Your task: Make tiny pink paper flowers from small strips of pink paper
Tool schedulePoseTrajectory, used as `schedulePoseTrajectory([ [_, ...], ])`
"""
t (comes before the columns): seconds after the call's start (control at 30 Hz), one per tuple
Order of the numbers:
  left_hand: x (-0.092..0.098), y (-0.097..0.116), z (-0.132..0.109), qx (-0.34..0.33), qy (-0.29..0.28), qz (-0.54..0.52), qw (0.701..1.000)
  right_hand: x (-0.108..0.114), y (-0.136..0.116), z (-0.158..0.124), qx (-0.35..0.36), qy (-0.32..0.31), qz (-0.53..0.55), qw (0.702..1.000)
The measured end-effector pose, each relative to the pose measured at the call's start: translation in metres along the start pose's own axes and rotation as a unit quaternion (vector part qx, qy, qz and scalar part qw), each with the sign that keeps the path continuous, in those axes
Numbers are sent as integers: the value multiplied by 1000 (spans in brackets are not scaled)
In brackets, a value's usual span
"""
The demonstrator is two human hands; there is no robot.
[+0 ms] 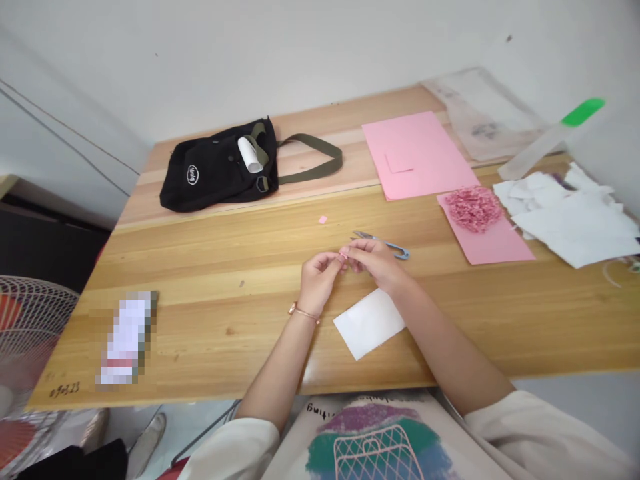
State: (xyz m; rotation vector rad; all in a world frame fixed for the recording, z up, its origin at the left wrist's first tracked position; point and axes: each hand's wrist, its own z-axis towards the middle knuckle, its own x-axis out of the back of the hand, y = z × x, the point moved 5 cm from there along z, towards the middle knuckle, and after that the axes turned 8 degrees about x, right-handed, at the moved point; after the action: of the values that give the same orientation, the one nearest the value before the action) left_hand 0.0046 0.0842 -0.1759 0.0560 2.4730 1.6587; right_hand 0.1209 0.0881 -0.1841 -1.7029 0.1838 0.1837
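Over the middle of the wooden table (210, 280), my left hand (319, 275) and my right hand (374, 261) meet fingertip to fingertip. Both pinch a tiny pink paper piece (343, 257) between them. Small scissors (385, 244) lie on the table just behind my right hand. A white paper slip (369, 324) lies under my right wrist. One small pink scrap (323, 219) rests farther back.
A black bag (215, 175) with a green strap sits at the back left. Pink sheets (417, 155) and a heap of pink shreds (474, 208) lie at the back right, next to white paper scraps (575, 213). A blurred item (127, 339) lies front left; a fan (25, 347) stands beside the table.
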Motion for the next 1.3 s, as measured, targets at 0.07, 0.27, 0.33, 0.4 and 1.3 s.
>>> schedulePoseTrajectory([
  [0.07, 1, 0, 0, 2, 1, -1, 1000, 0, 0, 0, -12, -4, 10, 1000],
  [0.27, 3, 1, 2, 6, 8, -24, 1000, 3, 0, -1, -20, -10, 17, 1000],
  [0.33, 3, 1, 2, 5, 7, -24, 1000, 3, 0, -1, -16, -12, 8, 1000],
  [0.4, 3, 1, 2, 3, 6, -23, 1000, 3, 0, -1, -18, -10, 1, 1000],
  [1.3, 3, 1, 0, -5, 10, -10, 1000, -1, -3, -2, -8, -2, -27, 1000],
])
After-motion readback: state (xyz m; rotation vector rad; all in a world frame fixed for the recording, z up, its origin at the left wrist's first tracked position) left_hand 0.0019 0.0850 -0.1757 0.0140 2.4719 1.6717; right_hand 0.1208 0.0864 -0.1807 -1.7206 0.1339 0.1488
